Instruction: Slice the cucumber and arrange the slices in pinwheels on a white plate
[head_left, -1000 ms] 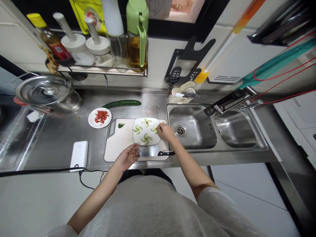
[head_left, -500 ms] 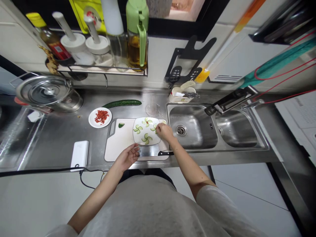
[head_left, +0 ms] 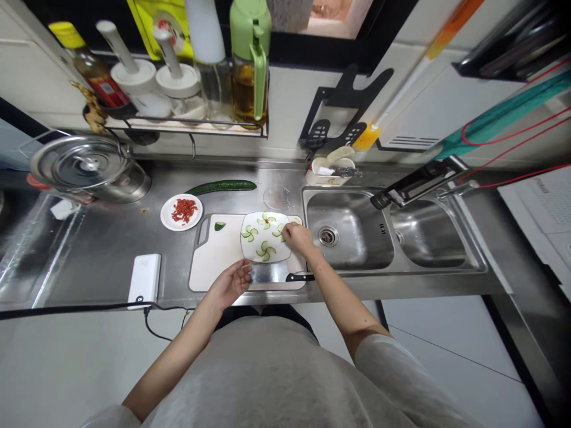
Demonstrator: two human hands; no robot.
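A white squarish plate (head_left: 264,236) sits on the white cutting board (head_left: 212,258), with thin cucumber slices (head_left: 266,251) laid out in several pinwheels. The pinwheel at the back has a red bit at its middle. My right hand (head_left: 298,238) is over the plate's right edge, fingertips pinched together at the right-hand pinwheel; whatever is between them is hidden. Palm up and fingers loosely bent apart, my left hand (head_left: 232,282) is just off the plate's front left corner, holding nothing. A knife (head_left: 297,277) lies in front of the plate, its blade pointing left.
A small white dish (head_left: 166,221) of red dried berries (head_left: 184,210) stands behind the board's left side. Nearby are a whole cucumber (head_left: 223,186) and a cucumber end (head_left: 219,226). The sink (head_left: 352,238) is right; a power bank (head_left: 144,278) and lidded pot (head_left: 120,181) are left.
Hardly anything differs. The whole view has shifted by a few pixels, and both hands keep their places by the plate.
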